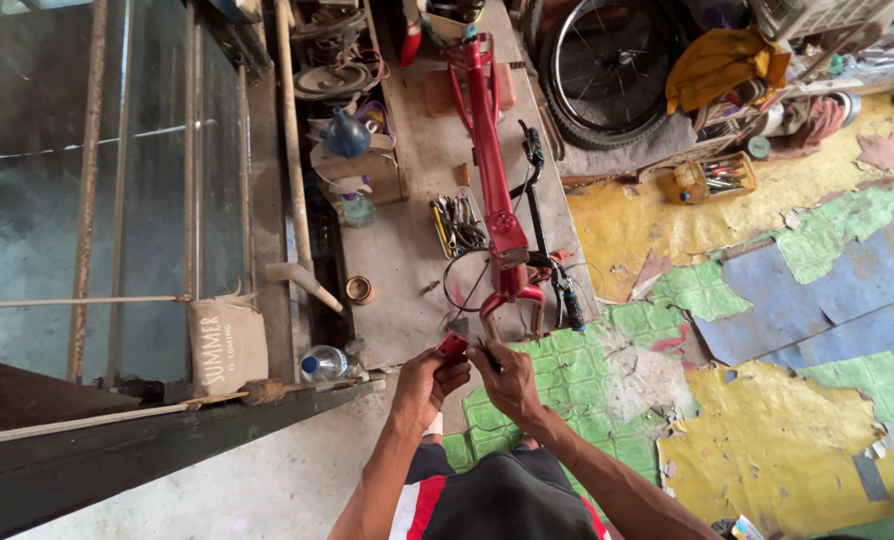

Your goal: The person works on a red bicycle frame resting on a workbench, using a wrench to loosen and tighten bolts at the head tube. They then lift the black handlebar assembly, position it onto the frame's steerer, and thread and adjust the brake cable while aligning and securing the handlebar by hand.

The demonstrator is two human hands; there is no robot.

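Just below the red bicycle frame's [494,190] fork, the left hand [423,385] gripped a small red part [453,345], its long axis tilted up-right toward the frame. The right hand [505,378] pinched a thin dark tool [487,352].

Small red part [453,345] in left hand [425,385]: mostly covered by the fingers, kind unclear. Right hand [507,380] pinches a thin dark tool [488,353], too small to identify. Red bike frame [494,180] at 12 o'clock: far end lost among the clutter there. Wheel [607,65] at 1 o'clock cut off by the top edge, partly under the yellow cloth [722,65]. Tool pile [455,222] on the concrete surface [407,250] too small to sort. Person's torso cut off at 6 o'clock.
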